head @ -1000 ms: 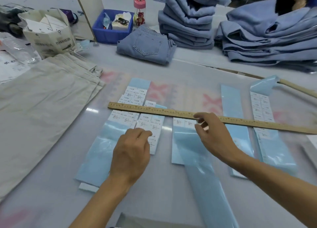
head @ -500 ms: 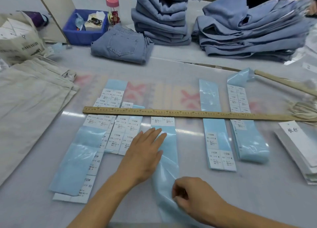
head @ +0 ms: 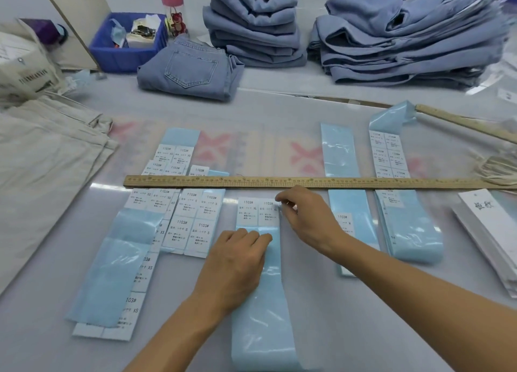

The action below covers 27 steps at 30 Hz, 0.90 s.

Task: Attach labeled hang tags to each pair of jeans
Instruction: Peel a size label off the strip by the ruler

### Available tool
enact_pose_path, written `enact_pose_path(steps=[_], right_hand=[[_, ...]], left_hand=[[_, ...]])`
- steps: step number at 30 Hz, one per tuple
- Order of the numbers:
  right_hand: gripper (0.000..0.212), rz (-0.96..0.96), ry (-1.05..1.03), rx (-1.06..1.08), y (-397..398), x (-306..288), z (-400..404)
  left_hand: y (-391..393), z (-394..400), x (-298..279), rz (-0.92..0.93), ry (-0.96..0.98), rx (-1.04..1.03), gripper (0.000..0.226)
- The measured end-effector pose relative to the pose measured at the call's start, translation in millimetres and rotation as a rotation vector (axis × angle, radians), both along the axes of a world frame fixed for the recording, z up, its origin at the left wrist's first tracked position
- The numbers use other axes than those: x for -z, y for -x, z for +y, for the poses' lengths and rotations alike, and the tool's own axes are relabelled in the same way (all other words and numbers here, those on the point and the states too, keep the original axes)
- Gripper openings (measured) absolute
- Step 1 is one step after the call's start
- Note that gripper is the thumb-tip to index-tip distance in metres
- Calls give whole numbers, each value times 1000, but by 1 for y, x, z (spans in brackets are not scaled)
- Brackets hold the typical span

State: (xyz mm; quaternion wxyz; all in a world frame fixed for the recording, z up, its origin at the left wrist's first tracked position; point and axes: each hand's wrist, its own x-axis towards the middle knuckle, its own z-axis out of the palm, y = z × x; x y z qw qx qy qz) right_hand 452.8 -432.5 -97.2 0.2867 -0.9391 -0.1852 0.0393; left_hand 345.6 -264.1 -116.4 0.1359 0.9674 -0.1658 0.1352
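Wooden ruler (head: 307, 182) crosses the counter (head: 307, 273) sideways over blue label strips. Centre strip (head: 263, 301) runs lengthwise toward the viewer; left hand (head: 237, 262) presses it flat, right hand (head: 310, 218) fingers pinch its XL label (head: 268, 213). Folded jeans (head: 193, 69) lie beyond.

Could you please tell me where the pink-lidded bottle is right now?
In the head view, the pink-lidded bottle stands at the table's far left, between the blue bin and the stacked jeans.
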Motion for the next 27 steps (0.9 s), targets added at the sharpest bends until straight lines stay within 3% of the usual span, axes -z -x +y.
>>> enact_pose_path(steps=[4, 9, 18, 23, 27], right_hand=[[24, -30, 21, -33, 0, 10, 3], [27, -130, 238, -85, 3, 19, 7], [15, -226, 167, -49, 10, 23, 7], [20, -199, -37, -55, 13, 23, 1], [32, -96, 0, -199, 14, 22, -15]], left_hand=[[2, -2, 12, -52, 9, -44, 37], [1, -1, 13, 42, -50, -45, 51], [2, 1, 18, 82, 5, -49, 47], [1, 5, 24, 107, 131, -72, 49], [3, 7, 32, 46, 163, -71, 43]])
